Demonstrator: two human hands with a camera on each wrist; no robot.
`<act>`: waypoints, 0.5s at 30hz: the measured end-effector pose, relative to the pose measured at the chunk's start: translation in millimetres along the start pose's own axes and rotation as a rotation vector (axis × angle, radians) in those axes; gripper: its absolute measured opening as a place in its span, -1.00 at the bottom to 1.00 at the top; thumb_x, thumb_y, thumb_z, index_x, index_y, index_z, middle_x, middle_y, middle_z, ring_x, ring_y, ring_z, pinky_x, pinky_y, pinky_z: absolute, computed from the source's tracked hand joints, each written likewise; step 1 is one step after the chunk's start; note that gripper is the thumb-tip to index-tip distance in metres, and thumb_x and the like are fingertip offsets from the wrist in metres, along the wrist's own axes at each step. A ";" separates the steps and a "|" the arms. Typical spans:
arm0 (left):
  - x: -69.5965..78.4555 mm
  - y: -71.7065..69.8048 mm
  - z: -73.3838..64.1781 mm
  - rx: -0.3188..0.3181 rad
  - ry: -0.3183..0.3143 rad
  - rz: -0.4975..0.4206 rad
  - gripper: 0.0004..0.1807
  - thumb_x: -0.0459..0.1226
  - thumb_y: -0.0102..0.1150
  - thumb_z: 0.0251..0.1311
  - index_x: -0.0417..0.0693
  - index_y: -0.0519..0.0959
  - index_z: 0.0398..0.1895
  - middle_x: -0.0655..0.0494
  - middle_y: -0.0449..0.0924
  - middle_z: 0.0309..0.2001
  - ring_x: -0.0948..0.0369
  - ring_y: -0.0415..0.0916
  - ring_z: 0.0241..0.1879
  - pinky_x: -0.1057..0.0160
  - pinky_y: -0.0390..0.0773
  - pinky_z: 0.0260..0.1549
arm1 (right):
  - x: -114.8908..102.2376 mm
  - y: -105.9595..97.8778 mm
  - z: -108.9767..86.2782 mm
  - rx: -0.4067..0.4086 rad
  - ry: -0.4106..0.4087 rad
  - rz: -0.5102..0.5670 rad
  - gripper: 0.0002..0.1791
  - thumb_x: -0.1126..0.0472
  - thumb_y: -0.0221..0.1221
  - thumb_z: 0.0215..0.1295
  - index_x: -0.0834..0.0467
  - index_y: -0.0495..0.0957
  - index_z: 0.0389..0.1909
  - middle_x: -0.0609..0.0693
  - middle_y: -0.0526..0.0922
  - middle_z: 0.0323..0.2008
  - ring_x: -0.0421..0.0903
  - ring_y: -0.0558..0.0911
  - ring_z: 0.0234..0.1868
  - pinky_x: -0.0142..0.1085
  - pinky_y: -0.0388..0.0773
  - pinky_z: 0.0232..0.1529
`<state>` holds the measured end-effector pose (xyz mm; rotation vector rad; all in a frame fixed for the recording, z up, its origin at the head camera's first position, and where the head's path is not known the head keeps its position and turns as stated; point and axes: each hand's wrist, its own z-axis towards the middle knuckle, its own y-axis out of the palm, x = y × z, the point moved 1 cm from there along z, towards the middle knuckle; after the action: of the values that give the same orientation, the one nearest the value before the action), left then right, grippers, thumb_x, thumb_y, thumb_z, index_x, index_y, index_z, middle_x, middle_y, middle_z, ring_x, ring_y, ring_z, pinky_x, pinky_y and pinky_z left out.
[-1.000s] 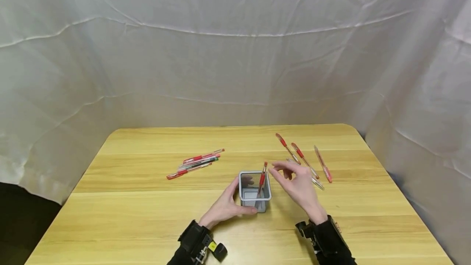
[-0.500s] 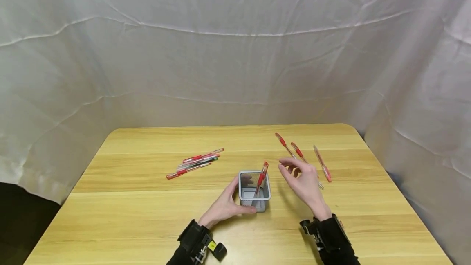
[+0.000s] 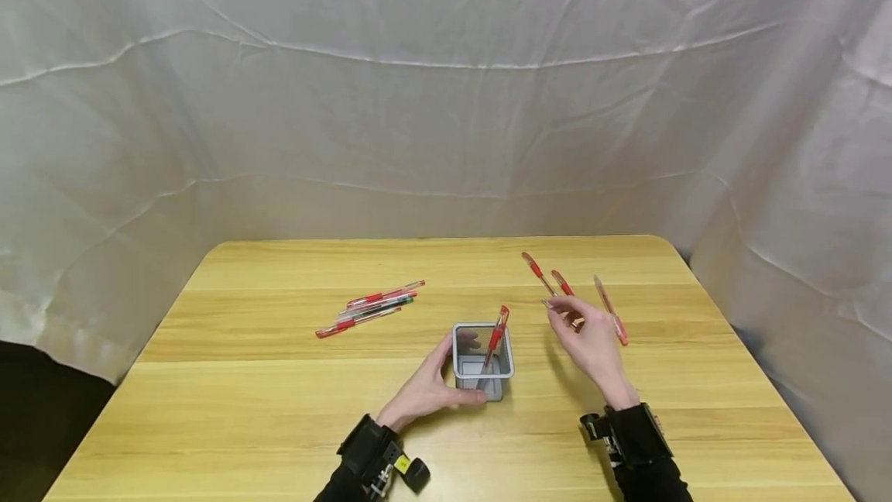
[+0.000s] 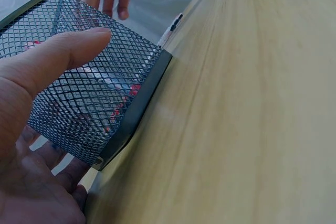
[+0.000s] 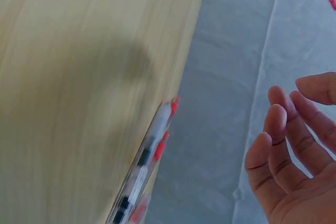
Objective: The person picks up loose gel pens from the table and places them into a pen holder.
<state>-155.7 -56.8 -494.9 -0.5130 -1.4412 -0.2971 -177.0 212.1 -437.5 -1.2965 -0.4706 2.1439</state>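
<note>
With 12 o'clock at the far edge of the counter, I read a bundle of pens lying flat at 10 o'clock from the mesh holder; the nearest of the bundle points its red end toward 8 o'clock. I have the left hand at 8 o'clock from the holder. Its fingers are wrapped round the holder, pinching it: the thumb lies across the near mesh wall, the others behind. The holder stands upright near mid-counter. One red pen leans inside it, upper end above the rim toward 1 o'clock.

I have the right hand between 2 and 3 o'clock from the holder, well apart from it. Its fingers are bent; my right wrist view shows a gap between thumb and fingertips, pinching nothing. A small pale tip appears at these fingertips in the head view; I cannot tell whether they touch. Relative to this hand, a first pen lies between 10 and 11 o'clock, a second pen, partly hidden, at 11, and a third pen near 1.
</note>
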 end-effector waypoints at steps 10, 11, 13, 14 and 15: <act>-1.1 -1.3 1.1 -0.005 0.010 0.005 0.09 -0.28 0.58 -0.11 0.21 0.18 0.52 0.03 0.39 0.40 -0.03 0.25 0.44 -0.32 0.10 0.48 | 17.1 -11.2 0.2 -0.042 0.024 -0.123 -0.81 0.41 0.29 0.20 0.27 0.69 -0.14 0.16 0.78 -0.31 -0.35 0.54 -0.52 -0.47 0.35 -0.55; -1.2 -1.3 1.0 -0.006 0.009 0.005 0.09 -0.28 0.58 -0.11 0.21 0.18 0.53 0.03 0.39 0.40 -0.03 0.25 0.44 -0.32 0.10 0.48 | 18.7 -11.9 0.1 -0.056 0.029 -0.130 -0.81 0.40 0.28 0.21 0.28 0.69 -0.14 0.17 0.78 -0.31 -0.34 0.54 -0.53 -0.47 0.35 -0.55; -1.4 -1.0 0.7 -0.005 0.007 0.000 0.09 -0.28 0.58 -0.11 0.21 0.18 0.52 0.04 0.40 0.39 -0.03 0.25 0.44 -0.32 0.10 0.48 | 20.5 -13.7 0.5 -0.083 0.040 -0.149 -0.80 0.40 0.27 0.22 0.29 0.68 -0.12 0.17 0.77 -0.31 -0.30 0.55 -0.55 -0.47 0.35 -0.56; -1.7 -0.9 0.5 -0.005 0.004 0.001 0.09 -0.28 0.58 -0.11 0.23 0.18 0.52 0.05 0.40 0.39 -0.02 0.25 0.44 -0.32 0.10 0.48 | 21.1 -14.7 0.8 -0.096 0.050 -0.160 -0.79 0.39 0.28 0.23 0.29 0.67 -0.11 0.17 0.76 -0.31 -0.27 0.55 -0.55 -0.46 0.34 -0.56; -1.7 -0.7 0.3 -0.005 -0.003 0.000 0.09 -0.28 0.59 -0.12 0.24 0.18 0.52 0.06 0.40 0.39 -0.01 0.26 0.44 -0.30 0.10 0.49 | 21.6 -15.9 1.2 -0.109 0.062 -0.170 -0.77 0.38 0.28 0.23 0.30 0.67 -0.09 0.17 0.76 -0.30 -0.24 0.56 -0.54 -0.46 0.34 -0.55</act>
<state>-156.5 -57.4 -496.5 -0.5176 -1.4431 -0.2996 -181.0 238.1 -442.6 -1.3283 -0.6552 1.9557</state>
